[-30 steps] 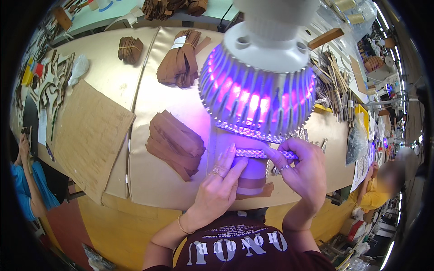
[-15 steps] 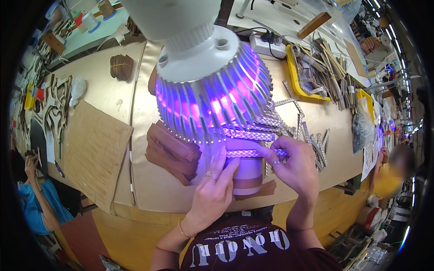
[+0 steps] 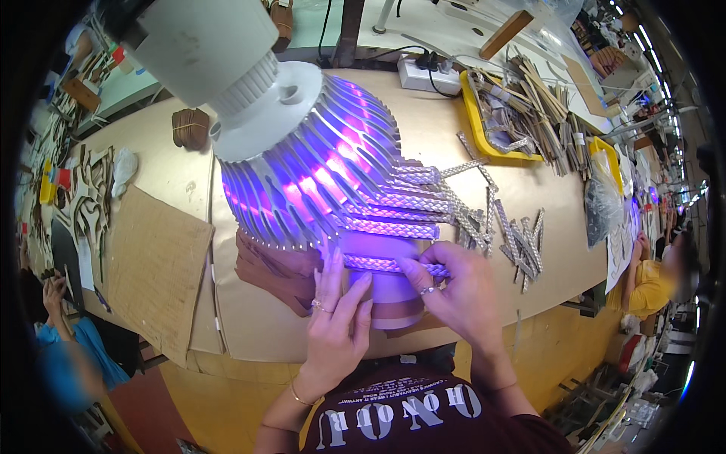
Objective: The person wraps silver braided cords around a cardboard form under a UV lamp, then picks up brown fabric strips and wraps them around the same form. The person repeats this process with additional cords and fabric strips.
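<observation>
A braided strip (image 3: 393, 265) lies across a brown leather piece (image 3: 393, 306) near the table's front edge, lit violet by a finned lamp (image 3: 310, 174) hanging just above. My left hand (image 3: 336, 325) rests flat beside the strip, fingertips pressing on its left end. My right hand (image 3: 454, 291) pinches the strip's right part between thumb and fingers. More braided strips (image 3: 401, 204) lie in rows just behind, partly hidden under the lamp.
A loose pile of braided strips (image 3: 514, 238) lies to the right. A yellow tray (image 3: 484, 121) of sticks stands at the back right. Stacked brown leather pieces (image 3: 265, 265) sit left of my hands, a cardboard sheet (image 3: 155, 268) farther left. Other people sit at both sides.
The view has swung right and closer, so the lamp now sits higher left. My hands stay on the braided strip over the leather piece, fingers shifted slightly along it.
</observation>
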Demonstrator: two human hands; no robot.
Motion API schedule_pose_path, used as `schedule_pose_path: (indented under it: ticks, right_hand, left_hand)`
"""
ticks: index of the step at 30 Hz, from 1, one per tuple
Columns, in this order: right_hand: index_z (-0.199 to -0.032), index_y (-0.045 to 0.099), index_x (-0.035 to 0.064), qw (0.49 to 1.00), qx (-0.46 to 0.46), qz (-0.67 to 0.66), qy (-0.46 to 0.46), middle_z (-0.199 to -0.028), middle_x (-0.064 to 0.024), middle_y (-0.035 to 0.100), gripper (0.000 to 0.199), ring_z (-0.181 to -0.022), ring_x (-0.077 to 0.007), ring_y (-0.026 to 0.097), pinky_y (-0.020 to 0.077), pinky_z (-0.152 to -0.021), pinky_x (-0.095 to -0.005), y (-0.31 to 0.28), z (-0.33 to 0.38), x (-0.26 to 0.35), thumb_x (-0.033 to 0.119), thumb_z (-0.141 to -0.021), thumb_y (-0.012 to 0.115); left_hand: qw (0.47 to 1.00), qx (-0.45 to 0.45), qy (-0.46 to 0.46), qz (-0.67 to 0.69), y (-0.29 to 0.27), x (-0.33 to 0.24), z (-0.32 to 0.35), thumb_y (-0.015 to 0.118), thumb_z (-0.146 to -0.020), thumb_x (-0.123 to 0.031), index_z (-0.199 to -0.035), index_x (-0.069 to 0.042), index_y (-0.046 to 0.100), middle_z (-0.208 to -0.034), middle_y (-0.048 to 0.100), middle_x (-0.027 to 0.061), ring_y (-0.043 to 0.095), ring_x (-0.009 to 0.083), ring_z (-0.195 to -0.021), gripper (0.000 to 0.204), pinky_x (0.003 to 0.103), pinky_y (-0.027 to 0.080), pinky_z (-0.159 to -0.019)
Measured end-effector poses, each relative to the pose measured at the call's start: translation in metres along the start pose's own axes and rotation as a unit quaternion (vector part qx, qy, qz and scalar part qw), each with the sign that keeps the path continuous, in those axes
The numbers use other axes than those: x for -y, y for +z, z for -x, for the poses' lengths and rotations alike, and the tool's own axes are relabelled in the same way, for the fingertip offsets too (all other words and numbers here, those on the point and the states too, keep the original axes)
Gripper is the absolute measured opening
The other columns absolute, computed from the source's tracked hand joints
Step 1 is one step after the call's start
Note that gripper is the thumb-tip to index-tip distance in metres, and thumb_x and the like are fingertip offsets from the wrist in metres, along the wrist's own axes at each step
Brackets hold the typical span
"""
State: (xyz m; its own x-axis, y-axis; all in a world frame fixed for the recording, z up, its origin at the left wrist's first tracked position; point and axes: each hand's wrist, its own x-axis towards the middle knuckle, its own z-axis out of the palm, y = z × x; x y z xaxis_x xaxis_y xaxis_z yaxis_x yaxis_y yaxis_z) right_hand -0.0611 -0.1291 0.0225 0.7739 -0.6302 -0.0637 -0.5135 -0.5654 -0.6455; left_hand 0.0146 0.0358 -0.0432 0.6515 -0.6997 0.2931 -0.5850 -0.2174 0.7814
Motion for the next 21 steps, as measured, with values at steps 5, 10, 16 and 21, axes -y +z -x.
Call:
schedule_pose_path:
  ticks: [5, 10, 16, 21]
  right_hand:
    - [-0.078, 0.065, -0.0002, 1.0, -0.001, -0.022, -0.017, -0.068, -0.0123, 0.065, 0.029, -0.056, -0.022, 0.061, 0.0455, -0.053, -0.0336, 0.012, 0.001, -0.001, 0.026, -0.084, 0.074]
    - [-0.08, 0.064, 0.0006, 0.996, 0.029, -0.074, 0.04, -0.062, -0.0027, 0.058, 0.026, -0.053, -0.0094, 0.05, 0.0385, -0.05, -0.0281, 0.002, 0.007, -0.012, 0.024, -0.084, 0.075]
    - [-0.08, 0.063, 0.0007, 0.979, 0.057, -0.177, 0.087, -0.061, 0.0036, 0.052, 0.024, -0.057, -0.0038, 0.042, 0.0325, -0.051, -0.0227, -0.011, 0.011, -0.03, 0.022, -0.087, 0.073]
    - [-0.079, 0.063, 0.0009, 0.967, 0.072, -0.216, 0.113, -0.063, 0.0027, 0.053, 0.023, -0.06, -0.0042, 0.043, 0.0335, -0.054, -0.0226, -0.01, 0.011, -0.037, 0.02, -0.088, 0.072]
  left_hand:
    - [0.999, 0.036, 0.01, 0.018, 0.001, -0.007, 0.003, 0.065, -0.087, -0.009, -0.127, -0.005, 0.059, -0.147, 0.037, 0.026, 0.037, 0.0456, -0.135, 0.041, 0.053, 0.03, -0.111]
    - [0.998, 0.063, 0.026, 0.016, 0.004, -0.006, 0.001, 0.065, -0.089, -0.015, -0.13, -0.006, 0.058, -0.148, 0.033, 0.0276, 0.037, 0.0466, -0.134, 0.042, 0.054, 0.032, -0.11]
    - [0.995, 0.094, 0.039, -0.019, -0.001, -0.007, -0.002, 0.066, -0.089, -0.023, -0.129, -0.01, 0.06, -0.147, 0.033, 0.0295, 0.039, 0.0469, -0.132, 0.042, 0.054, 0.034, -0.109]
    - [0.988, 0.129, 0.04, -0.08, -0.005, -0.014, -0.007, 0.065, -0.089, -0.031, -0.131, -0.011, 0.058, -0.145, 0.034, 0.0325, 0.04, 0.0474, -0.131, 0.047, 0.055, 0.034, -0.108]
